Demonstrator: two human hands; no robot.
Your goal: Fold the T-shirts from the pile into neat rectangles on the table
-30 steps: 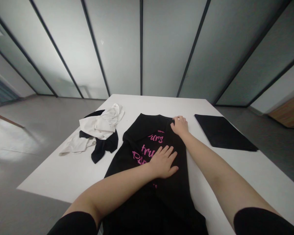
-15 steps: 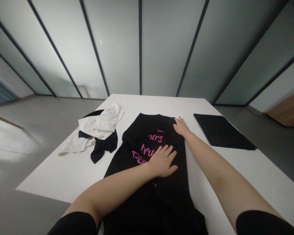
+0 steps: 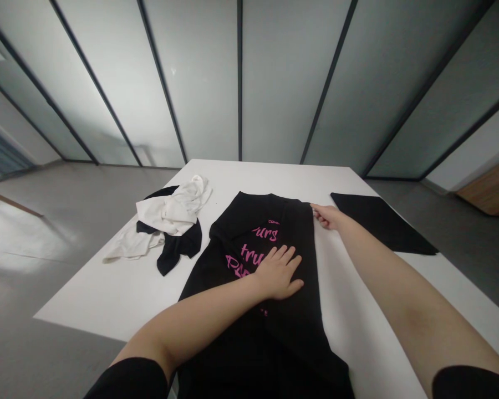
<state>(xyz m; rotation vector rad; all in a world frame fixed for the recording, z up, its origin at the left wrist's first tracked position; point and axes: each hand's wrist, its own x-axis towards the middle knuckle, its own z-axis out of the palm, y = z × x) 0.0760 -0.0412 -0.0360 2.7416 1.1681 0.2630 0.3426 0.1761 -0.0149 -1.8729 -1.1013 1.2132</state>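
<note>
The left hand (image 3: 278, 272) lies open and palm-down on the black T-shirt (image 3: 291, 338), which is spread on the white table (image 3: 108, 299), smoothing it and grasping nothing, while the right hand (image 3: 327, 216), arm outstretched and grip released, reaches its fingertips (image 3: 315, 206) to the shirt's far edge, which looks next in need of flattening.

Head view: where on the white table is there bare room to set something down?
Bare white tabletop lies front-left, below the crumpled white-and-black clothes and left of the black shirt with pink lettering, and along the far edge. It is crowded between clothes and shirt, and around the right hand, between shirt and flat black cloth.
</note>
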